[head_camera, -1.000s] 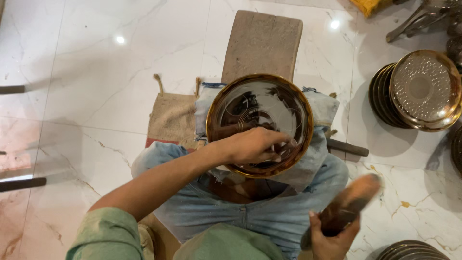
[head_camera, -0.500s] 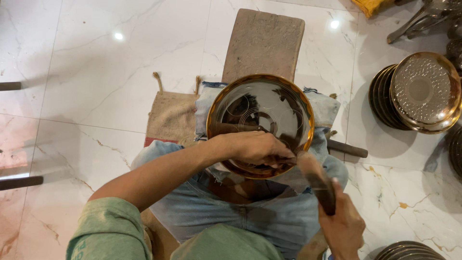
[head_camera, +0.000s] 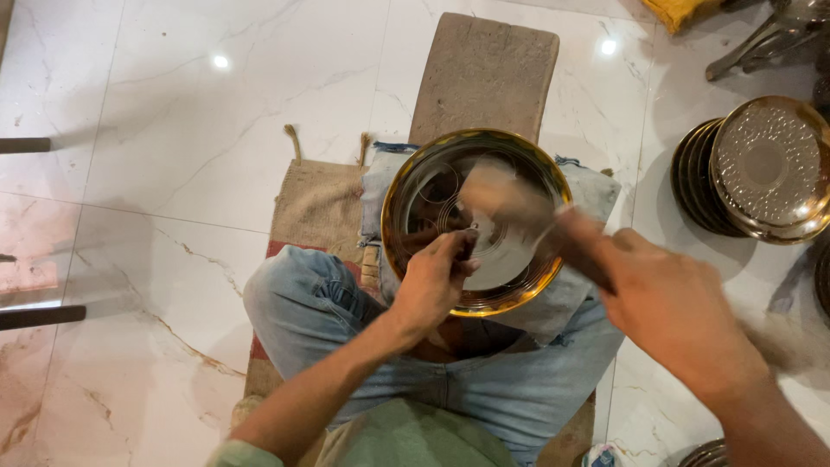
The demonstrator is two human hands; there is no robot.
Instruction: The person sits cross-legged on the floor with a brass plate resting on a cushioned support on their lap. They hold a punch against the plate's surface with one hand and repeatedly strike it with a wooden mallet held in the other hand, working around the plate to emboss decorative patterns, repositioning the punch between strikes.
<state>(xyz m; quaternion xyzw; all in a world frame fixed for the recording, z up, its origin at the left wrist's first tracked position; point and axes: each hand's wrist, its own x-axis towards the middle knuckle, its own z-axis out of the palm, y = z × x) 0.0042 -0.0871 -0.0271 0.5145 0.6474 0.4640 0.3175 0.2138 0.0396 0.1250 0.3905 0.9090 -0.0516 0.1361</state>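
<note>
Left hand (head_camera: 435,281) pinched on small punch (head_camera: 468,233) over brass plate (head_camera: 476,220); right hand (head_camera: 670,303) fisted round blurred mallet (head_camera: 510,203).

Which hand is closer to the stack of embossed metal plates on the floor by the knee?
Right. The right hand, blurred, holding a mallet-like tool, is nearer the stack of plates. The left hand rests inside the brass-rimmed plate, farther away.
</note>
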